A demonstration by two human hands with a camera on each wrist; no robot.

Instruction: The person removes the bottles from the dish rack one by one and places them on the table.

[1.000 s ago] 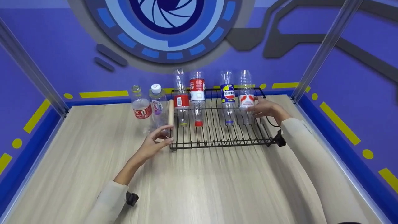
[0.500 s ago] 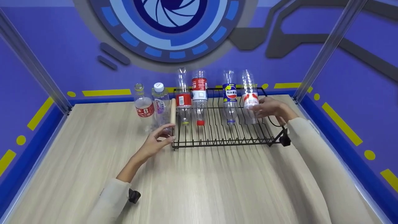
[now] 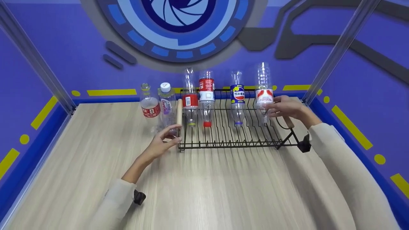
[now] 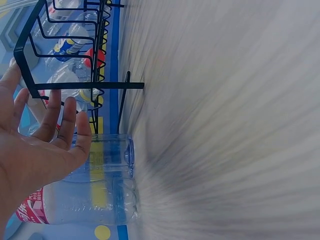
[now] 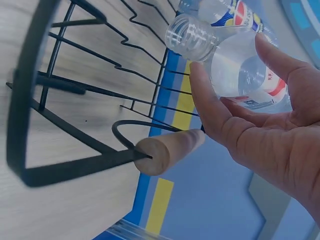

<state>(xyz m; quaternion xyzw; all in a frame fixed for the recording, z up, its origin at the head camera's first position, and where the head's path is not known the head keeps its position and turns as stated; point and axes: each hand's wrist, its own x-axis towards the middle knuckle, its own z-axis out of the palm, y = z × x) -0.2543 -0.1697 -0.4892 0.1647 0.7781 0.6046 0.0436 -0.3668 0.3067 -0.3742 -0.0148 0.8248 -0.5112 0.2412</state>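
My right hand (image 3: 284, 109) grips a clear plastic bottle (image 3: 264, 95) with a white and red label, upside down over the right end of a black wire rack (image 3: 223, 147). Its uncapped neck shows in the right wrist view, with my thumb and fingers around the label. At the rack's left end, the fingers of my left hand (image 3: 163, 140) touch the frame by a wooden handle (image 3: 179, 111). Several upturned bottles stand in the rack: a Pepsi-labelled bottle (image 3: 238, 94), a red-capped bottle (image 3: 207, 92) and a red-labelled bottle with a yellow cap (image 3: 190, 100).
Left of the rack, an uncapped red-labelled bottle (image 3: 150, 108) and a white-capped bottle (image 3: 166, 105) stand upright on the wooden table (image 3: 204, 191). A second wooden handle (image 5: 167, 152) juts out at the rack's right end. A blue wall (image 3: 80, 57) runs close behind.
My right hand has shifted right with its bottle, which tilted, then straightened and rose slightly away from the Pepsi-labelled bottle. The left hand keeps its place at the rack.
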